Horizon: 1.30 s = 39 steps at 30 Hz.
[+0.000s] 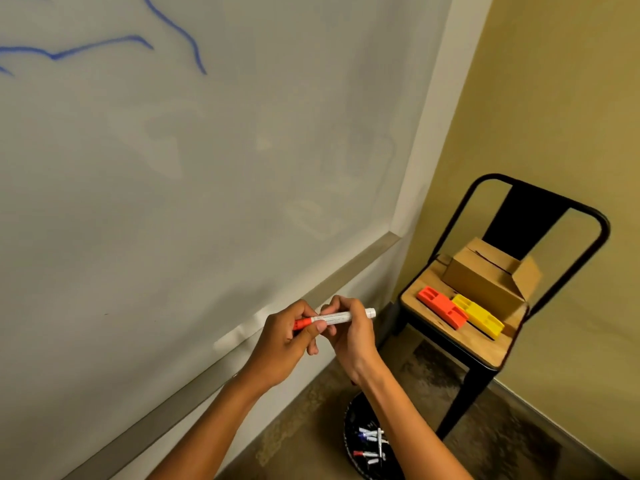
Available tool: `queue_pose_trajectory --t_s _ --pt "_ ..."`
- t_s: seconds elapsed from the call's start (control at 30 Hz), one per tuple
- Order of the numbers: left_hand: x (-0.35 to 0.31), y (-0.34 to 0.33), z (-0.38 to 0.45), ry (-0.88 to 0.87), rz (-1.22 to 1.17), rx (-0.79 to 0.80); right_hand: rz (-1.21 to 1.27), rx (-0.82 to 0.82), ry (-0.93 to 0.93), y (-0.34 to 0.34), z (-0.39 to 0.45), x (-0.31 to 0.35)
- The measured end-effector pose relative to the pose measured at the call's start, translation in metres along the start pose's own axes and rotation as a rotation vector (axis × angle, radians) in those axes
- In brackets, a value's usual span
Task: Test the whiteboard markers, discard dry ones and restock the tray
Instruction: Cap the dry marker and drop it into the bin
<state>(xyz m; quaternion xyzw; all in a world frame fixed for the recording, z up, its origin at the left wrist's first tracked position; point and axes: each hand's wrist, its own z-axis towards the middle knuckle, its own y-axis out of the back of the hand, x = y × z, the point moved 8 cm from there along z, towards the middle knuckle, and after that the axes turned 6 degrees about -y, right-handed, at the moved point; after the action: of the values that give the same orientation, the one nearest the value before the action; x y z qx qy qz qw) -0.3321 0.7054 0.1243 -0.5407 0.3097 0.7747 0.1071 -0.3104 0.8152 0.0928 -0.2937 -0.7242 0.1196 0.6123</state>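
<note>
Whiteboard: the large white wall-mounted whiteboard [207,168] fills the left of the view, with blue marker strokes [104,46] near its top left and a grey metal ledge [329,285] along its lower edge.
Chair: a black metal chair with a wooden seat [460,336] stands in the corner to the right, well apart from the hands.
Box: a brown cardboard box [488,278] sits at the back of the seat, top flaps open.
Trays: an orange plastic tray [441,311] and a yellow plastic tray [479,317] lie side by side, touching, in front of the box.
Bin: a round black bin [363,441] on the floor under the right forearm holds several markers, presumably the dry ones.
Left hand: the left hand [284,344] has its fingers [320,327] curled round the marker's red cap end.
Right hand: the right hand [349,329] pinches the white barrel, fingers closed on it.
Marker: the white-barrelled whiteboard marker with a red cap [334,317] is held level between both hands, just in front of the ledge.
Step in hand: probably uncapping it for a test stroke.
Doing it well: hold the barrel firm, pull the cap straight along the marker's axis and keep the cap in the left hand. Then draw one steady line on bare board, away from the blue strokes, so a faint line shows.
</note>
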Motion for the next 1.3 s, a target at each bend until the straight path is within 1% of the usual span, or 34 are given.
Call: queue_pose_trajectory --t_s 0.1,0.2,0.27,0.37,0.53,0.6,0.67,0.77,0.87,0.93,1.0,1.1,1.2,1.3 --pt "0.012 -0.013 0.002 0.012 0.009 0.025 -0.033 -0.041 0.006 0.019 -0.002 -0.007" --pt "0.033 -0.032 -0.005 0.036 0.028 0.068 -0.140 -0.200 -0.023 0.056 -0.018 -0.027" --pt "0.045 -0.053 -0.013 0.015 0.048 0.127 -0.224 -0.272 -0.048 0.079 -0.036 -0.041" --pt "0.075 -0.085 -0.032 0.008 0.074 0.234 -0.313 -0.333 -0.069 0.112 -0.060 -0.063" --pt "0.134 -0.125 -0.069 0.035 0.340 0.446 -0.556 -0.601 -0.121 0.168 -0.109 -0.090" --pt "0.143 -0.135 -0.081 0.043 0.446 0.541 -0.658 -0.685 -0.154 0.189 -0.126 -0.101" --pt "0.145 -0.141 -0.088 0.009 0.575 0.602 -0.781 -0.744 -0.197 0.211 -0.139 -0.114" --pt "0.152 -0.148 -0.093 -0.002 0.696 0.640 -0.967 -0.740 -0.242 0.227 -0.149 -0.125" --pt "0.154 -0.157 -0.093 0.001 0.718 0.636 -1.048 -0.722 -0.272 0.231 -0.145 -0.121" --pt "0.151 -0.161 -0.091 -0.013 0.714 0.641 -1.079 -0.738 -0.290 0.237 -0.138 -0.115" --pt "0.148 -0.162 -0.087 -0.033 0.704 0.644 -1.080 -0.791 -0.307 0.246 -0.135 -0.110" --pt "0.143 -0.161 -0.080 -0.056 0.687 0.637 -1.078 -0.860 -0.261 0.248 -0.134 -0.099" --pt "0.141 -0.159 -0.073 -0.075 0.691 0.635 -1.117 -0.847 -0.218 0.245 -0.131 -0.096" --pt "0.142 -0.161 -0.067 -0.072 0.691 0.652 -1.138 -0.847 -0.235 0.247 -0.134 -0.097"
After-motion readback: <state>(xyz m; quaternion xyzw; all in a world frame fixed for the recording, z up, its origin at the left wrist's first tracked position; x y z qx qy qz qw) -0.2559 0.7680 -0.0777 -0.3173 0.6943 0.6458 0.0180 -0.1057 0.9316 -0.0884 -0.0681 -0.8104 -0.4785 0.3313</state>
